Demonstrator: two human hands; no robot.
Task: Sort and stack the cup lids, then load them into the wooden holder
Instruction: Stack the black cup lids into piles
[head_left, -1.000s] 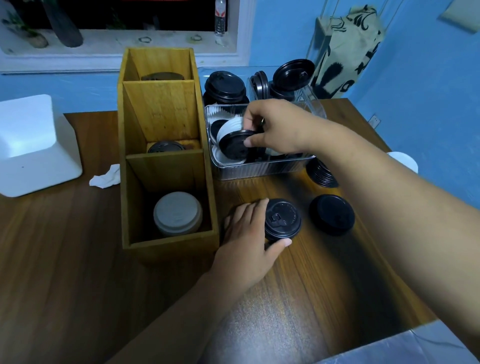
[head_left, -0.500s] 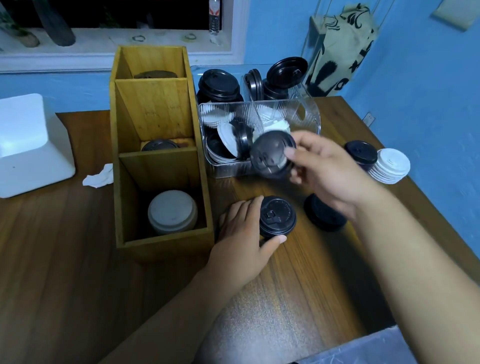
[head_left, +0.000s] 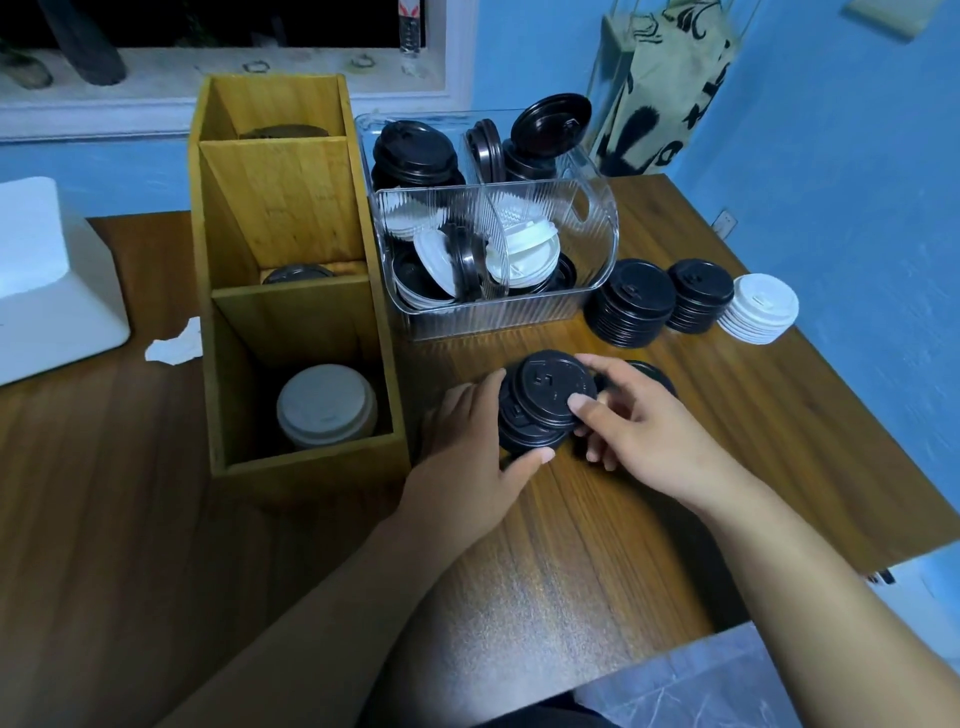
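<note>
Centre of worktop (head_left: 156, 519), just right of the wooden holder (head_left: 311, 470): both hands meet over one pile.

Left hand (head_left: 467, 452) is curled round a short black stack (head_left: 519, 439). Its thumb is on the near edge and its fingers wrap the far left side. The stack stands on the worktop.

Right hand (head_left: 644, 431) pinches a single black lid (head_left: 550, 387), thumb on the lid's top near the rim, index finger hooked over the far edge. The lid sits tilted over the top of the short black stack, offset up and to the right. Cannot tell whether it is seated on the stack.

One more loose black lid (head_left: 652, 371) lies flat on the worktop, partly hidden behind the right hand.

Wooden holder has three compartments in a row:
- near one holds white lids (head_left: 326, 405)
- middle one shows a dark lid (head_left: 297, 273)
- far one shows another dark lid's edge (head_left: 283, 132)

Clear ribbed bin (head_left: 498, 317) sits beyond the hands, with mixed black and white lids jumbled inside. A second clear bin (head_left: 363, 124) behind it holds black lids.

Right of the ribbed bin, side by side on the worktop: tall black pile (head_left: 631, 304), smaller black pile (head_left: 698, 296), white pile (head_left: 758, 306).

Far left: white foam box (head_left: 47, 280) and crumpled tissue (head_left: 174, 345).
</note>
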